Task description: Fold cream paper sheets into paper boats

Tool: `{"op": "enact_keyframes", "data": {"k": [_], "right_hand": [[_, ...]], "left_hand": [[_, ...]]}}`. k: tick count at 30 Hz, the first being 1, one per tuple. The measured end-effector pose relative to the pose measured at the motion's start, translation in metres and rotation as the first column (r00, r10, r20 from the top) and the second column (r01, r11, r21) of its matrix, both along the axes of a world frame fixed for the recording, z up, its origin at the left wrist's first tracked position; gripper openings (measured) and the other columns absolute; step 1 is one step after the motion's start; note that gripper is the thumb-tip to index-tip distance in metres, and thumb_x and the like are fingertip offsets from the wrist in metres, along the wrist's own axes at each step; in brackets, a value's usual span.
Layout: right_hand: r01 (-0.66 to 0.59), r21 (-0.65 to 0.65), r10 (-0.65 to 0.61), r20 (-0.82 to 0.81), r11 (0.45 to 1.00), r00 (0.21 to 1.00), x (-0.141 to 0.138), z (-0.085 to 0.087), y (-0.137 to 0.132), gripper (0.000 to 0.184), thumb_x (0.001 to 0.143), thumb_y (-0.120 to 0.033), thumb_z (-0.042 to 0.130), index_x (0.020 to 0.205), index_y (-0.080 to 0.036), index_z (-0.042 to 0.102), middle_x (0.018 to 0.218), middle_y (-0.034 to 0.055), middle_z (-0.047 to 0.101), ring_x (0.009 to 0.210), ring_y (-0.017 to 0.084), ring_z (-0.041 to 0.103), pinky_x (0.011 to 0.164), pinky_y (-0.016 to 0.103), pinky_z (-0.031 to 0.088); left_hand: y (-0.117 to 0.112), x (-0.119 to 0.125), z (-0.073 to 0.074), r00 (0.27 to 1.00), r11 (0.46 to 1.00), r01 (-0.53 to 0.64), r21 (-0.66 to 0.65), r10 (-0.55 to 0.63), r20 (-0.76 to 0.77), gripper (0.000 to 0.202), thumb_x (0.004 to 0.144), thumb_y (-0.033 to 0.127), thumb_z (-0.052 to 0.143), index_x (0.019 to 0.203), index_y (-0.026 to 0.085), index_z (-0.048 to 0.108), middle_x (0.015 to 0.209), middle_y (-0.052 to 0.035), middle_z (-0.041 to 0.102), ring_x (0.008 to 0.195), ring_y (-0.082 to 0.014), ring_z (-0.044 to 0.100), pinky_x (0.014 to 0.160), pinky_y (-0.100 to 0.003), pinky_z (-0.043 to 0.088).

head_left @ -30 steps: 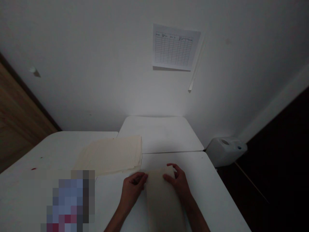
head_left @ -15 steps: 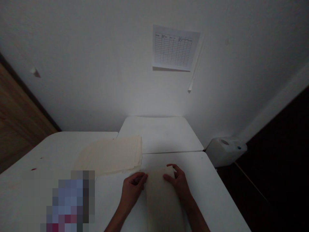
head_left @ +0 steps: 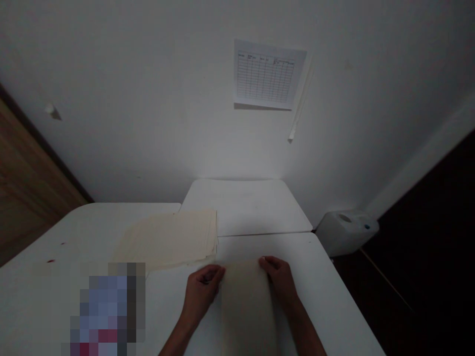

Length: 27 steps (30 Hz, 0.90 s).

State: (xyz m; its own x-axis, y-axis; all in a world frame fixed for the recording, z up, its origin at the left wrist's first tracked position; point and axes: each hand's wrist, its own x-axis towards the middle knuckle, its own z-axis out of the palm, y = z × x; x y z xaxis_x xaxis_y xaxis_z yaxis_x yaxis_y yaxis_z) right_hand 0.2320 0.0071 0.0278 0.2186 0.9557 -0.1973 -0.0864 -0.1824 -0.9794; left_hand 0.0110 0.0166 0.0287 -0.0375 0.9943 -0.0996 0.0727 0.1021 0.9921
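Note:
A long beige strip of cloth or paper lies in front of me on the white table, running off the lower edge of the view. At its far left corner, my left hand pinches the edge between thumb and fingers. My right hand pinches the far right corner in the same way. Left of the strip lies a stack of thin beige sheets with uneven edges. Whether the strip is cloth or paper I cannot tell.
White tables stand against the wall. A printed chart hangs there. A white plastic container stands beyond the right table edge. A blurred-out patch covers something at lower left. A wooden panel borders the left.
My right hand has closed from a looser grasp to a pinch at the strip's far right corner. The strip's far edge has moved slightly nearer to me. My left hand has barely moved.

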Motion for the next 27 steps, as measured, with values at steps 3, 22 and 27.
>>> {"op": "enact_keyframes", "data": {"k": [3,22,27], "right_hand": [[0.002,-0.004,-0.001,0.025,1.000,1.000,0.006,-0.003,0.002,0.049,0.062,-0.057,0.075,0.080,-0.012,0.074,0.072,0.0070,0.070,0.062,0.019,0.060,0.057,0.029,0.047],[-0.079,0.108,0.045,0.282,0.991,0.958,0.014,-0.004,0.001,0.038,0.070,-0.053,0.070,0.073,-0.016,0.075,0.071,0.0078,0.071,0.067,0.023,0.064,0.063,0.033,0.050],[-0.058,0.165,-0.028,0.475,0.985,0.880,0.010,-0.002,0.001,0.024,0.075,-0.043,0.066,0.072,-0.020,0.074,0.072,0.0063,0.071,0.069,0.024,0.063,0.069,0.035,0.047]], "left_hand": [[0.000,-0.001,-0.001,1.000,1.000,0.008,-0.013,-0.009,-0.016,0.048,0.064,0.061,0.071,0.075,0.014,0.070,0.051,0.0016,0.058,0.036,-0.0080,0.039,0.034,-0.019,0.027],[0.005,-0.006,-0.004,0.970,0.992,0.069,0.109,-0.042,-0.239,0.039,0.074,0.055,0.063,0.073,0.017,0.073,0.065,-0.0043,0.070,0.057,-0.0187,0.063,0.052,-0.025,0.047],[0.011,-0.008,-0.005,0.889,0.973,0.142,0.182,-0.045,-0.457,0.032,0.081,0.046,0.056,0.074,0.020,0.072,0.066,-0.0027,0.070,0.063,-0.0201,0.065,0.060,-0.026,0.046]]}}
